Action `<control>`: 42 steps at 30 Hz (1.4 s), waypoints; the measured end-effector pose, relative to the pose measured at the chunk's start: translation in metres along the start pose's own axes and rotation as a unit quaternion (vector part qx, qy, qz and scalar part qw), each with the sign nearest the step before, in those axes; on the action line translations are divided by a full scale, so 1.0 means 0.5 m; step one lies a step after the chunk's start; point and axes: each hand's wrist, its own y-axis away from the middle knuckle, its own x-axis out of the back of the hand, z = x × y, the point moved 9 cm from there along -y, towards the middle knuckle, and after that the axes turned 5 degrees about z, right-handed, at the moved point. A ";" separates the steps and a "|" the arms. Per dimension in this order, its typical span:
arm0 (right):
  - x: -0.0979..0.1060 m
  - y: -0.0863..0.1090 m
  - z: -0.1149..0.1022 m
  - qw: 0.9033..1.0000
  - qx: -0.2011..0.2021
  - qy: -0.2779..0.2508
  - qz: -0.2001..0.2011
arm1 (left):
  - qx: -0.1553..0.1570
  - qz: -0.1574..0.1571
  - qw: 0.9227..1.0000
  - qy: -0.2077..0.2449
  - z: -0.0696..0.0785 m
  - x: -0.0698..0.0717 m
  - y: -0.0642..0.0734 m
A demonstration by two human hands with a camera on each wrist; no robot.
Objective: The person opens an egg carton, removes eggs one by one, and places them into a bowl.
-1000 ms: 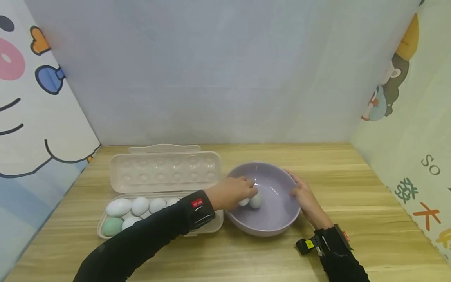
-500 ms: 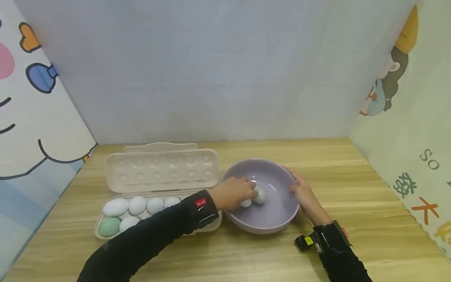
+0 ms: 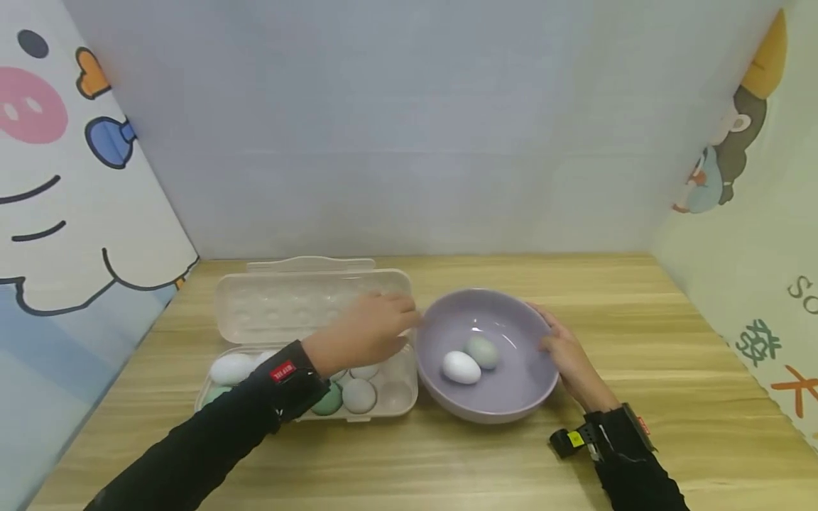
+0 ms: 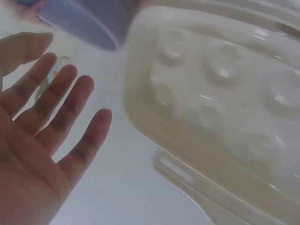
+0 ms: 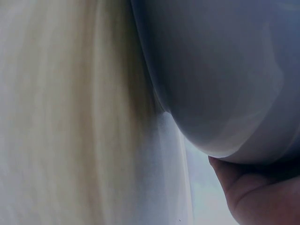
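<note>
My left hand (image 3: 367, 330) is over the egg carton, in front of its raised lid (image 3: 255, 306); in the left wrist view its fingers are spread and hold nothing. A purple bowl (image 3: 511, 383) stands right of the carton. Inside it a white egg (image 3: 461, 367) and a pale green egg (image 3: 481, 352) lie side by side. My right hand (image 3: 571, 362) grips the bowl's right rim, thumb over the edge. Eggs sit in the carton base (image 3: 399, 397), among them a green egg (image 3: 327, 399) and a white egg (image 3: 358, 395); my left arm hides others.
A wooden table (image 3: 460, 468) carries carton and bowl. A grey-white wall panel (image 3: 422, 142) rises at the back, with printed panels at left and right. A small black camera (image 3: 565, 443) sticks out from my right wrist, low over the table.
My left hand has let go of an egg in the bowl and moved left, out over the carton. Both eggs in the bowl now show. The right hand keeps its grip on the rim.
</note>
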 end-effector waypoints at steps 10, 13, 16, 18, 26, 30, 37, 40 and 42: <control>0.000 0.004 -0.004 1.000 -0.005 0.002 -0.002 | 0.103 -0.108 0.980 0.134 -0.067 -0.069 0.119; -0.003 0.003 -0.005 1.000 0.000 -0.001 -0.003 | 0.102 -0.105 0.977 0.158 -0.072 -0.088 0.129; -0.001 0.003 -0.005 1.000 0.004 -0.002 -0.002 | 0.092 -0.101 0.976 0.167 -0.072 -0.103 0.127; -0.002 0.003 -0.006 1.000 0.006 -0.004 -0.002 | 0.085 -0.097 0.978 0.164 -0.072 -0.108 0.125; -0.005 0.003 -0.008 1.000 0.012 -0.009 -0.005 | 0.094 -0.109 0.980 0.136 -0.077 -0.113 0.124; -0.006 0.003 -0.008 1.000 0.014 -0.006 -0.007 | 0.121 -0.128 0.974 0.143 -0.083 -0.108 0.129; -0.006 0.002 -0.008 1.000 0.019 -0.002 -0.008 | 0.148 -0.106 0.966 0.182 -0.094 -0.061 0.123; -0.006 0.002 -0.008 1.000 0.018 -0.005 -0.008 | 0.147 -0.084 0.965 0.201 -0.095 -0.037 0.113; -0.005 0.002 -0.008 1.000 0.016 -0.006 -0.008 | 0.142 -0.070 0.965 0.211 -0.095 -0.024 0.106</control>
